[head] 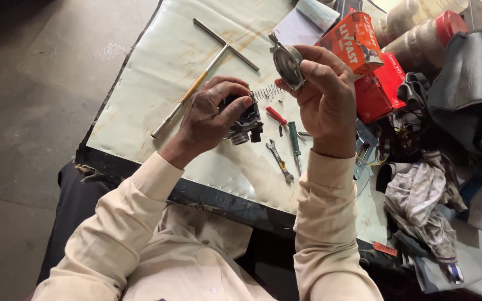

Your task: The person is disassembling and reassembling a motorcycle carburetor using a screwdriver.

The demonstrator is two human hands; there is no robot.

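Observation:
My left hand (210,120) grips a small dark metal carburetor body (246,124) above the table. My right hand (324,92) holds a round grey metal cap (288,66) up beside it. A thin coil spring (267,92) stretches between the cap and the body. Both hands hover over a pale sheet (157,72) that covers the table top.
A T-shaped metal wrench (207,61) lies on the sheet at the left. A small spanner (280,160), a red-handled screwdriver (277,116) and a green-handled one (294,139) lie below my hands. Orange and red boxes (364,61), rags (419,200), a black rubber tube (464,83) and jars crowd the right.

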